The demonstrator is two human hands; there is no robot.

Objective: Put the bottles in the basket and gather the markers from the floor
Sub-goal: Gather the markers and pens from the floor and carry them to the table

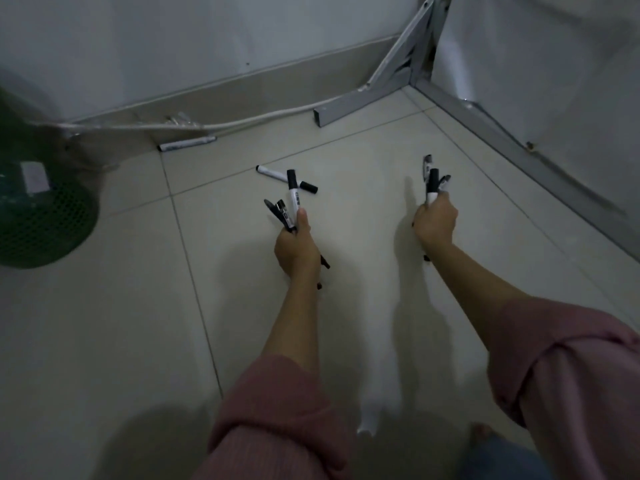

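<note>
Item: whiteboard markers, white barrels with black caps, scattered on a tiled floor (104, 341) in dim light.

Left hand (297, 249), centre of the frame: closed around a bundle of markers (288, 209). One stands upright above the thumb, and at least two more fan out to the left; dark ends poke out below the fist. Likely four in all, exact count unclear.

Right hand (435, 223), right of centre: fist shut on a second bundle (433, 181), about three tips showing above the knuckles; count uncertain.

Loose on the floor, two:
- one marker (273, 174) lying flat just above the left hand, partly crossed by the upright marker held there;
- one marker (187, 144) against the skirting board, upper left of centre, beside a white cable (277, 116).

Other: one green mesh basket (45, 216) at the left edge, contents too dark to read; no bottles discernible. One grey metal frame (415, 74) in the upper right corner.

Step in hand, by judgement: gathering the remaining markers. Both hands are full, so pinching the near marker with the left fingertips risks spilling the bundle. Better to pass one bundle across into the other hand, or set it down, then pick the near marker, then the far one by the wall.
</note>
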